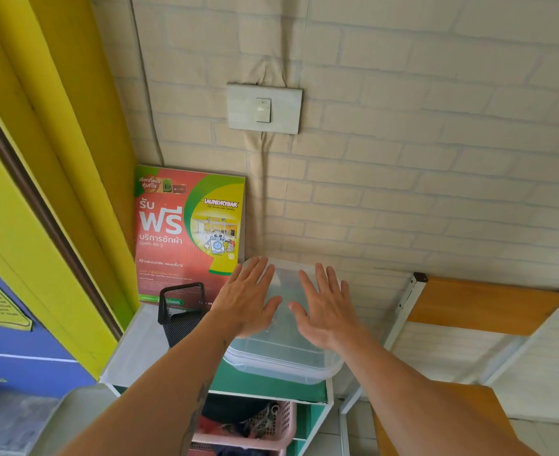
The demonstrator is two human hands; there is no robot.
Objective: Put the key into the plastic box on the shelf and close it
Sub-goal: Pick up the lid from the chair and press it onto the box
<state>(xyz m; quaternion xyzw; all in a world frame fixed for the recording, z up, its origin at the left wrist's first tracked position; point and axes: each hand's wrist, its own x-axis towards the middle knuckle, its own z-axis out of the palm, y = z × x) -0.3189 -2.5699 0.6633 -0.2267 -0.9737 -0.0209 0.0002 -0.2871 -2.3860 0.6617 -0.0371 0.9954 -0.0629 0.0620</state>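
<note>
The clear plastic box (281,353) sits on top of the shelf (133,350), its lid on. The left hand (247,296) and right hand (324,307) lie flat on the lid, fingers spread wide, holding nothing. A black mesh holder (181,304) stands just left of the box. The key cannot be made out.

Both flat hands, left hand (246,297) and right hand (325,307), press the plastic box (281,357) lid.
</note>
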